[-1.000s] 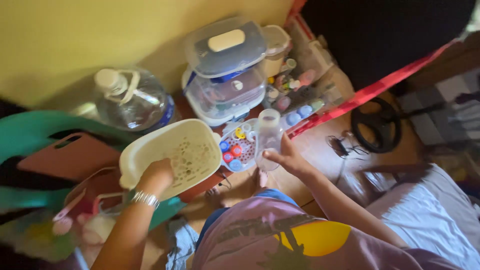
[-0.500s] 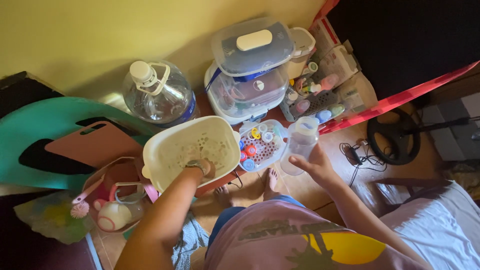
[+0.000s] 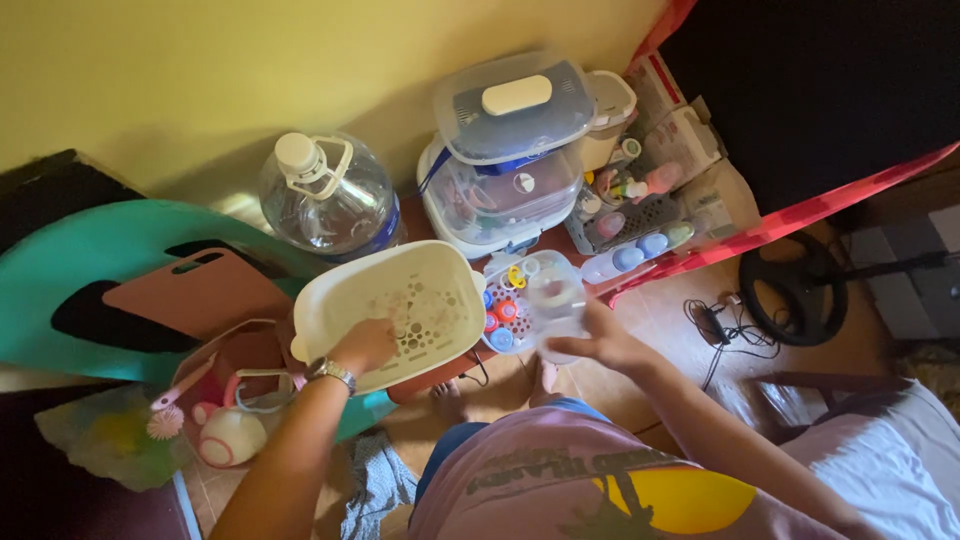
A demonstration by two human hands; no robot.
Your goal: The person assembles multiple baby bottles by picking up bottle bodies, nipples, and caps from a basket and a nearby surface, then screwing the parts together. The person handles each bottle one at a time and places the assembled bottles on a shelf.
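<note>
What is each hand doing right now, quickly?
Left hand: curled inside the cream perforated basket, touching its floor; any grip cannot be told.
Right hand: closed around a clear bottle.

Left hand [image 3: 362, 345] reaching forward, palm down, fingers [image 3: 385, 328] curled loosely, metal band on wrist. Right hand [image 3: 600, 340] extended ahead, fingers [image 3: 562, 346] closed in a grip, forearm angled across.
</note>
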